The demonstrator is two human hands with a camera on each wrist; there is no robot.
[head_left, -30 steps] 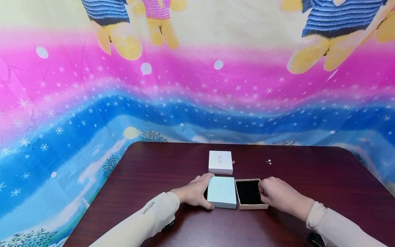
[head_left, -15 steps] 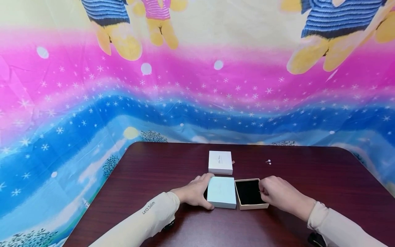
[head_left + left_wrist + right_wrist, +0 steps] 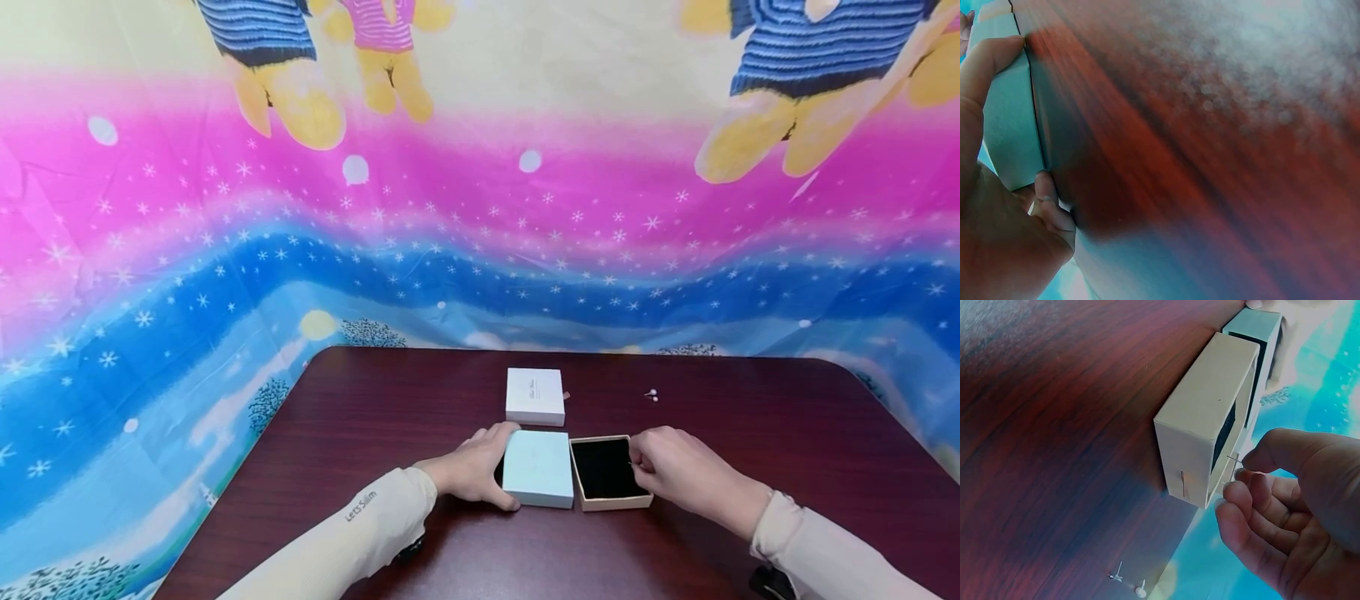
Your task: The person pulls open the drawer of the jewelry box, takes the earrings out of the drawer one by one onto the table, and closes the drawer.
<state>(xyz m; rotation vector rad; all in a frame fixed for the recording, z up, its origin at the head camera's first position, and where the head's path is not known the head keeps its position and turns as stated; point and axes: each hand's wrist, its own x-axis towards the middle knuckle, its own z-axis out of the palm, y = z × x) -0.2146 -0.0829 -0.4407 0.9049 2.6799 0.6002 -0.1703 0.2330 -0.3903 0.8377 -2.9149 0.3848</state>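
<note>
My left hand [image 3: 474, 471] grips the pale blue box [image 3: 537, 468] from its left side, thumb at the near edge and fingers at the far edge. Right beside it lies a shallow cream tray [image 3: 617, 503] with a black padded inside. Over the tray's right end is my right hand [image 3: 693, 479], fingers curled. In the right wrist view, thumb and fingertips pinch an earring [image 3: 1233, 460]; only its thin metal post shows, pointing toward the black padding, and its head is hidden by the fingers. A small ribbon tab [image 3: 1185, 484] sits on the tray's end wall.
Behind the blue box stands a white box [image 3: 535, 395] with dark lettering and a small tab on its right side. Two pearl stud earrings [image 3: 654, 398] lie on the dark wooden table [image 3: 780, 433], farther back on the right. A printed cloth [image 3: 480, 192] hangs behind the table.
My right hand has shifted very slightly at the tray's right end, still pinching. My left hand and the boxes stay in place.
</note>
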